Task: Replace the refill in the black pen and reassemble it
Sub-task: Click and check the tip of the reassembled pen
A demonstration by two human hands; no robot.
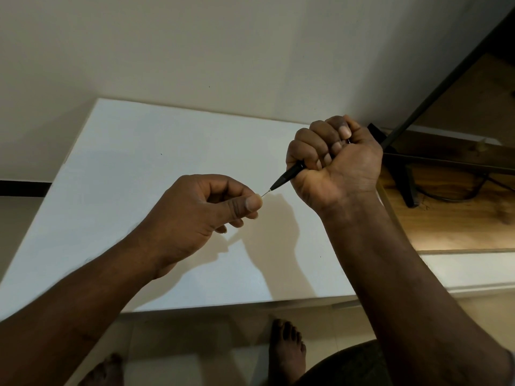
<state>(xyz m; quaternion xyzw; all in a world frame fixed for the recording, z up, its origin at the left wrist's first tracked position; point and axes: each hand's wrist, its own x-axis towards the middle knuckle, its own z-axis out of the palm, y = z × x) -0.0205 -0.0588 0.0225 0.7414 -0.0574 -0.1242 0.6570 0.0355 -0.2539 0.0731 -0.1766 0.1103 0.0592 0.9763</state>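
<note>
Black pen (289,174) is up in the air over the right part of the white desk (133,168), not far from its far right corner. Only its tapered front end shows. The rest of the barrel is buried in the right hand (337,162), whose fingers (309,146) are curled tight round it in a fist. That full wrap seems meant to stop the barrel turning or slipping while its nose is worked on. The pen slants down and to the left, aimed straight at the left hand (200,215), so both hands act along one line. A thin metal refill tip (266,192) sticks out of the nose, and the left thumb and forefinger pinch its very end, with the remaining left fingers loosely curled beneath and gripping nothing. Such a fine pinch suits so slender a part. Judging by this, the refill is being drawn out or seated through the nose, though which cannot be told. Both hands are raised clear of the desk, probably to bring the small tip nearer the eyes. A wooden shelf (451,218) with a black metal frame (434,87) stands past the desk's right edge, and bare feet (287,349) show below its near edge.
</note>
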